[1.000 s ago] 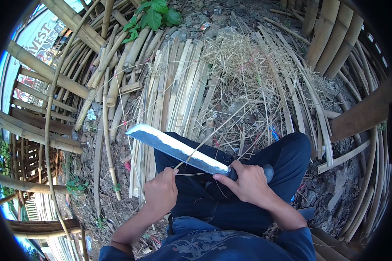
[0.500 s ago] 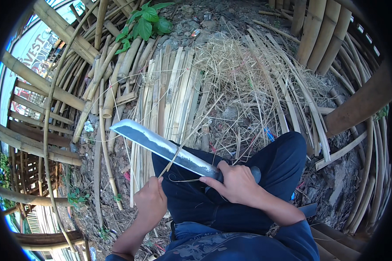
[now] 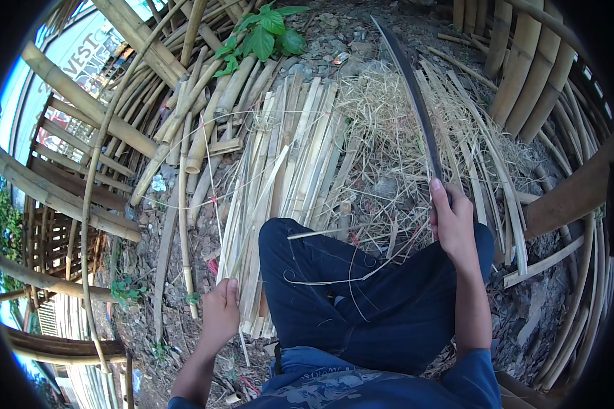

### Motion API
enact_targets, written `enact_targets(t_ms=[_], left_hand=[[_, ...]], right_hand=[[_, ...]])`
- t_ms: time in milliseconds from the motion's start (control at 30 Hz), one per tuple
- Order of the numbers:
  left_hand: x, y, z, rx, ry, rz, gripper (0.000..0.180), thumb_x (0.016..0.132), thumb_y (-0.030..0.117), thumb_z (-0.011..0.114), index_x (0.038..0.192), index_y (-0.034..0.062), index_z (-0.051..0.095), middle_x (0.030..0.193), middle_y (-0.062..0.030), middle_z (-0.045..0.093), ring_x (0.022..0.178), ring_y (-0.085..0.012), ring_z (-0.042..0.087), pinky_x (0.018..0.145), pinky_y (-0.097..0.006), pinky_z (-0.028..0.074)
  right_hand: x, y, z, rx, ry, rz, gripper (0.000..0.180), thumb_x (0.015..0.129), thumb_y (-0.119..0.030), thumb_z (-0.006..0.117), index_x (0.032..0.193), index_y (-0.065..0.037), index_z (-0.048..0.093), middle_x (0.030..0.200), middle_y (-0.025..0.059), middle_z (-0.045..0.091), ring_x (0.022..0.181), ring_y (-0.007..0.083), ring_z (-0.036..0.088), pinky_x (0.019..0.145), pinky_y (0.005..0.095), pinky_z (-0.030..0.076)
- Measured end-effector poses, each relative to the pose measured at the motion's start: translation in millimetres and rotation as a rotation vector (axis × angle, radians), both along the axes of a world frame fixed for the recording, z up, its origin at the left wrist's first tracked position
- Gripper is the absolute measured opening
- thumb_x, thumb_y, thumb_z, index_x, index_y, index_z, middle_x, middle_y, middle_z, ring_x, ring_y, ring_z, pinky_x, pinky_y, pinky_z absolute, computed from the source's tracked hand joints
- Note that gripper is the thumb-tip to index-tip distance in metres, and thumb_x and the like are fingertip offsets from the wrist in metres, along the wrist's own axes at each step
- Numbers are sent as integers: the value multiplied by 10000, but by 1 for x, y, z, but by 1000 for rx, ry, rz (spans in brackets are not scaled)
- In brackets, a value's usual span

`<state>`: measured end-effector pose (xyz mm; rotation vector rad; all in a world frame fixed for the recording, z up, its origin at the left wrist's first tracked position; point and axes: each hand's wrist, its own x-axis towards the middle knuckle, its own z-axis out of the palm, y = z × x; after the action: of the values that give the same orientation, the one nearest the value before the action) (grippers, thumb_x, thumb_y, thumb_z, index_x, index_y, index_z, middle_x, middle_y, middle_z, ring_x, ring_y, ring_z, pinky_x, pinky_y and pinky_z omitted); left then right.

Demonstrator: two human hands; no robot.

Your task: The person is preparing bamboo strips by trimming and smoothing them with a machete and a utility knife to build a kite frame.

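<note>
My right hand (image 3: 453, 221) grips a machete (image 3: 417, 99) by its handle, above my right knee. The long dark blade points away from me, over the pile of shavings, seen nearly edge-on. Low on the left, my left hand (image 3: 220, 315) is closed on a thin bamboo strip (image 3: 262, 206). Its pale length runs up and away from the fingers, and a narrow end seems to stick out below the hand. Blade and strip are well apart. Thin curled bamboo shavings (image 3: 327, 281) lie across my dark trousers (image 3: 368, 307).
Split bamboo slats (image 3: 307, 157) lie in front of me, beside a heap of shavings (image 3: 382, 116). Bamboo poles (image 3: 211, 119) are stacked at the far left, near a green plant (image 3: 262, 41). Thick bamboo posts (image 3: 529, 82) stand at right, and a bamboo frame (image 3: 61, 198) at left.
The machete has swung from lying across my lap, against the strip, out to the right and away from me. My left hand has moved slightly left and down with the strip.
</note>
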<state>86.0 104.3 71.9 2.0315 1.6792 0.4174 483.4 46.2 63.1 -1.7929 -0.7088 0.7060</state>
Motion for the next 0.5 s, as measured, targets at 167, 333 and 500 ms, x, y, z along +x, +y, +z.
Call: enact_targets(t_ms=[167, 333, 500], left_hand=[[34, -5, -5, -151, -144, -78, 406, 1034, 264, 424, 745, 1, 536, 557, -111, 486, 519, -190, 476, 533, -348, 391], [73, -22, -1, -103, -174, -175, 375, 1035, 227, 416, 757, 6, 536, 558, -97, 481, 488, -175, 477, 493, -342, 368], [81, -29, 0, -51, -220, -242, 382, 1039, 224, 401, 754, 0, 520, 540, -88, 460, 469, -150, 462, 474, -331, 356]], right_hand=[[-79, -17, 13, 54, -349, 503, 538, 885, -470, 643, 848, 65, 606, 520, 184, 569, 509, 362, 630, 543, 433, 505], [-122, -27, -13, 59, -521, 749, 616, 902, -530, 590, 754, 67, 549, 501, 208, 563, 432, 358, 603, 419, 432, 494], [-116, -31, -19, 74, -618, 764, 620, 903, -537, 585, 714, 51, 532, 496, 193, 567, 404, 322, 597, 387, 413, 487]])
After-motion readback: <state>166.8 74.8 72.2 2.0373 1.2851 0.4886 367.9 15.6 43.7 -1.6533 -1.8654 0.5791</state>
